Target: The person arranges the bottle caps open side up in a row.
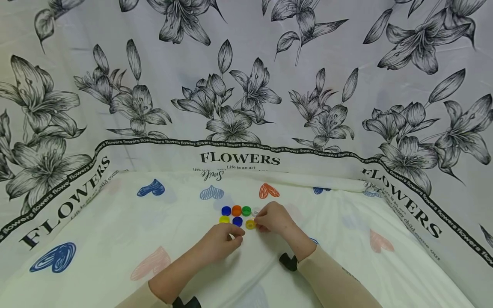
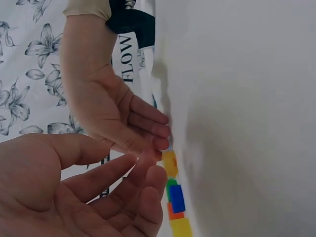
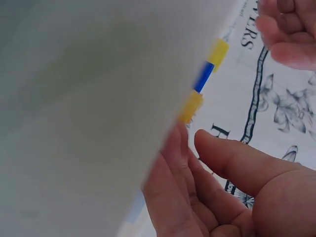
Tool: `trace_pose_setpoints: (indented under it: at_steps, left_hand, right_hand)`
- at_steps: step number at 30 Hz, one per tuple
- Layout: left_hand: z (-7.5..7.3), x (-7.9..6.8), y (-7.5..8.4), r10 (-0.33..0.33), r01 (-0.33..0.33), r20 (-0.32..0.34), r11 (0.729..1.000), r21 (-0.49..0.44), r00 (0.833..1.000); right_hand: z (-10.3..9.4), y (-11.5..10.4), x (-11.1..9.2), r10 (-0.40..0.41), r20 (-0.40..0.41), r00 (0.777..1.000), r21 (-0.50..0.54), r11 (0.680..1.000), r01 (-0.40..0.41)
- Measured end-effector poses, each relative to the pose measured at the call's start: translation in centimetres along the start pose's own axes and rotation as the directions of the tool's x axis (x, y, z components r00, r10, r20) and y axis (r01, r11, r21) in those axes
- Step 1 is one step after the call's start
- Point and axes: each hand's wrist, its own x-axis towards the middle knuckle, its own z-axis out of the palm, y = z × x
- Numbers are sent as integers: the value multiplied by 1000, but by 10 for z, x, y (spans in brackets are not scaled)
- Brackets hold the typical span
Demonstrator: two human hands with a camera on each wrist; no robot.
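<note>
Small round plastic bottle caps lie in two rows on the cloth in the head view. Blue [image 1: 226,210], orange [image 1: 236,210], green [image 1: 246,211] and clear [image 1: 255,211] caps form the back row, the clear one partly hidden by my right hand. In front sit yellow [image 1: 224,219], blue [image 1: 237,221] and amber [image 1: 250,224] caps. My right hand [image 1: 274,218] has its fingertips right at the amber cap, thumb apart from the fingers in the right wrist view. My left hand [image 1: 222,242] hovers before the front row with loosely bent fingers and nothing in them.
A white cloth with printed hearts [image 1: 379,241] covers the table. Behind and at the sides hangs a flower-printed curtain [image 1: 246,107]. Black straps [image 1: 288,262] show at the wrists. Soft folds run across the cloth near the right forearm.
</note>
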Motion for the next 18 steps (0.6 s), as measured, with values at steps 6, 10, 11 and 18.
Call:
trace_pose_setpoints:
  at_steps: [6, 10, 11, 18]
  left_hand:
    - [-15, -4, 8, -11, 10, 8, 988, 154, 1000]
    - [-27, -12, 15, -66, 63, 0, 947, 316, 998]
    - [-31, -13, 16, -97, 90, 3, 930, 357, 995]
    - [-47, -21, 15, -348, 269, 52, 802, 534, 936]
  right_hand:
    - [-1, -2, 3, -10, 27, 1000, 9, 1000, 10]
    - [0, -5, 2, -23, 46, 999, 11, 1000, 22]
    - [0, -5, 2, -32, 47, 998, 7, 999, 31]
    - [1, -8, -4, -23, 62, 998, -22, 999, 24]
